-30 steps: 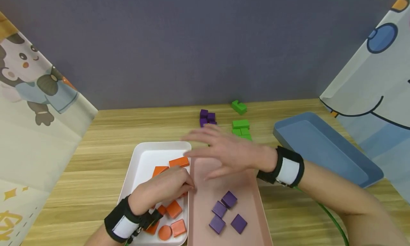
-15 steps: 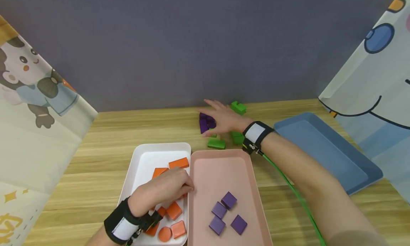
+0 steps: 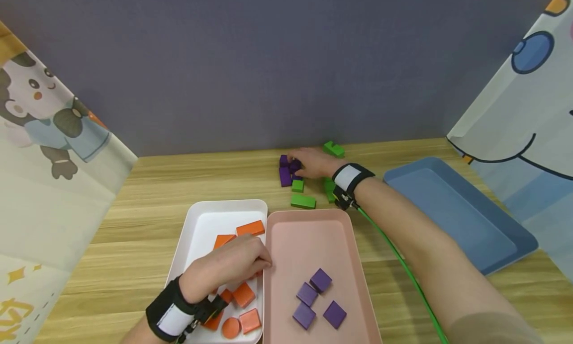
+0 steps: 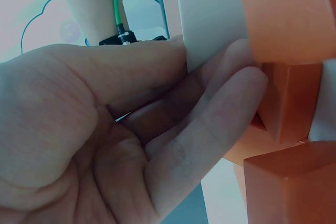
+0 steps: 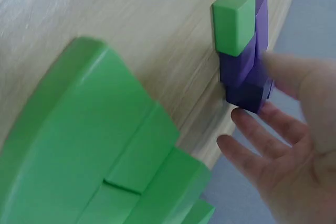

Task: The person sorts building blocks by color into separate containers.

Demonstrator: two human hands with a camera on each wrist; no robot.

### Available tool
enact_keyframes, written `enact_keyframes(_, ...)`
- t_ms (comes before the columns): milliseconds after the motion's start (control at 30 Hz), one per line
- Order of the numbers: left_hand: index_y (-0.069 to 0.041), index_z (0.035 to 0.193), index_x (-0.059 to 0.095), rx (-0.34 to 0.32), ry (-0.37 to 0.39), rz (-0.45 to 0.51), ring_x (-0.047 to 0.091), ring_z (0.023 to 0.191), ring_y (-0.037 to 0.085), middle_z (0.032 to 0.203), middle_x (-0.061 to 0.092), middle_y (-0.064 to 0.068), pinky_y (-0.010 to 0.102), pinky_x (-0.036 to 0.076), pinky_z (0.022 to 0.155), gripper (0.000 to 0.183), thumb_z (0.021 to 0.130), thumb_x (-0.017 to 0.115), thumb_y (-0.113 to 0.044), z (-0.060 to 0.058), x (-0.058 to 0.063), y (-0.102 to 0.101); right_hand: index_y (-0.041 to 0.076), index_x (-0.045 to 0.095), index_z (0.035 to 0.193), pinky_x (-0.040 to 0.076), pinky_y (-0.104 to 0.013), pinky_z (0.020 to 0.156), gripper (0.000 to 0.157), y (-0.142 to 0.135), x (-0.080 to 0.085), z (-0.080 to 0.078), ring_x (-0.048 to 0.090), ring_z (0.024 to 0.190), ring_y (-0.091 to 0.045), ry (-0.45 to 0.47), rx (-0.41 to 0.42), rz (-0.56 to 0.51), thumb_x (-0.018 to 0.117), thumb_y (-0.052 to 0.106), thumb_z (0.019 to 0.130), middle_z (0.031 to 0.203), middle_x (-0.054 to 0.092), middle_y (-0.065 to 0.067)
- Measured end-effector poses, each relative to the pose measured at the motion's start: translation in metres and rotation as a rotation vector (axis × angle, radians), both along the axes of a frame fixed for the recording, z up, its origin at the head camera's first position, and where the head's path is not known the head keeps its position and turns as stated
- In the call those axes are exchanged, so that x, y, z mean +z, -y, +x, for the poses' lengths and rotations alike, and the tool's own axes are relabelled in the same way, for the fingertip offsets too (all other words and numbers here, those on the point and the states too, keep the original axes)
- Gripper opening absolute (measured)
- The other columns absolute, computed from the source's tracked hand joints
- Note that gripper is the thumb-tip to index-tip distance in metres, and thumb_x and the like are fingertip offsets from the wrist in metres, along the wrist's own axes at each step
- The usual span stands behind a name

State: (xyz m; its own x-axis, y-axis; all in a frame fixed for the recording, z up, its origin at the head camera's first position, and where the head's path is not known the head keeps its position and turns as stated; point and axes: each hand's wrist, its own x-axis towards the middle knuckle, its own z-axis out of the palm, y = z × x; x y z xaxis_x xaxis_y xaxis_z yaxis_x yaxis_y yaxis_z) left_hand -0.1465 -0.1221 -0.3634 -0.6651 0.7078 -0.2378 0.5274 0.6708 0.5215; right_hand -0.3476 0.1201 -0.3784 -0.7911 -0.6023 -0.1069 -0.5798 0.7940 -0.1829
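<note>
My left hand (image 3: 230, 263) reaches over the white tray (image 3: 202, 215), its thumb and fingers pinching the side wall where that tray meets the pink tray (image 3: 309, 239). Orange blocks (image 4: 289, 182) of various shapes lie beneath and around this hand. At the back of the table, my right hand (image 3: 315, 163) is at a cluster of purple blocks (image 3: 285, 176). Its thumb and fingertips close around one purple block (image 5: 248, 94) from opposite sides. A small green block (image 5: 233, 22) abuts that cluster. Several purple cubes (image 3: 304, 315) lie in the pink tray.
Green blocks (image 5: 79, 129) sit beside the right wrist, and a green bar (image 3: 303, 201) lies just behind the pink tray. A blue tray (image 3: 461, 215) stands angled at the right. A grey panel (image 3: 286, 70) rises behind the table. A green cable (image 3: 403, 264) trails along the right arm.
My right hand has travelled away from over the pink tray to the purple cluster at the back, and its spread fingers have closed in around a block. The left hand has stayed in place.
</note>
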Motion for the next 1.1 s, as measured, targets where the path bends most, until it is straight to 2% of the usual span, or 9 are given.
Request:
enact_keyframes(200, -0.016, 0.070, 0.067, 0.001, 0.000, -0.001, 0.042, 0.053, 0.003, 0.053, 0.044, -0.012, 0.019, 0.037, 0.051, 0.021, 0.091, 0.062, -0.015, 0.000, 0.000, 0.000, 0.009, 0.059, 0.116, 0.046, -0.040, 0.098, 0.032, -0.001, -0.004, 0.002, 0.058, 0.115, -0.026, -0.037, 0.007, -0.014, 0.069, 0.014, 0.086, 0.119, 0.064, -0.009)
enact_keyframes(400, -0.016, 0.070, 0.067, 0.000, 0.013, 0.002, 0.042, 0.053, 0.002, 0.053, 0.045, -0.012, 0.018, 0.037, 0.051, 0.021, 0.091, 0.062, -0.015, 0.000, -0.001, -0.001, 0.009, 0.062, 0.117, 0.048, -0.041, 0.097, 0.029, -0.007, -0.002, 0.005, 0.059, 0.113, -0.028, -0.052, 0.014, -0.016, 0.066, 0.009, 0.088, 0.119, 0.066, -0.010)
enact_keyframes(600, -0.015, 0.070, 0.067, 0.000, 0.011, 0.006, 0.041, 0.052, 0.003, 0.053, 0.043, -0.011, 0.018, 0.036, 0.050, 0.022, 0.091, 0.062, -0.015, 0.000, 0.000, -0.001, 0.006, 0.061, 0.124, 0.043, -0.043, 0.103, 0.034, -0.017, 0.014, 0.010, 0.057, 0.116, -0.031, -0.066, -0.015, -0.052, 0.063, 0.009, 0.090, 0.123, 0.064, -0.013)
enact_keyframes(733, -0.015, 0.071, 0.067, 0.003, 0.015, 0.006, 0.041, 0.052, 0.002, 0.054, 0.044, -0.011, 0.018, 0.036, 0.050, 0.021, 0.091, 0.062, -0.014, 0.000, 0.000, 0.000, 0.003, 0.059, 0.124, 0.039, -0.047, 0.106, 0.035, -0.018, 0.029, 0.019, 0.056, 0.116, -0.033, -0.094, 0.006, -0.079, 0.063, 0.008, 0.090, 0.122, 0.062, -0.017)
enact_keyframes(900, -0.015, 0.071, 0.067, 0.000, 0.016, 0.010, 0.041, 0.052, 0.002, 0.054, 0.044, -0.012, 0.018, 0.036, 0.050, 0.021, 0.091, 0.062, -0.014, 0.000, 0.000, 0.001, 0.005, 0.061, 0.122, 0.047, -0.041, 0.099, 0.034, -0.019, 0.043, 0.041, 0.059, 0.112, -0.027, -0.144, 0.080, -0.139, 0.065, 0.008, 0.088, 0.119, 0.063, -0.013)
enact_keyframes(1100, -0.015, 0.069, 0.066, -0.011, -0.005, 0.015, 0.040, 0.051, 0.001, 0.053, 0.044, -0.012, 0.018, 0.035, 0.050, 0.022, 0.091, 0.062, -0.014, 0.000, 0.000, 0.001, 0.010, 0.062, 0.119, 0.053, -0.032, 0.088, 0.032, -0.020, 0.057, 0.087, 0.061, 0.106, -0.018, -0.208, 0.203, -0.144, 0.066, 0.008, 0.088, 0.114, 0.063, -0.006)
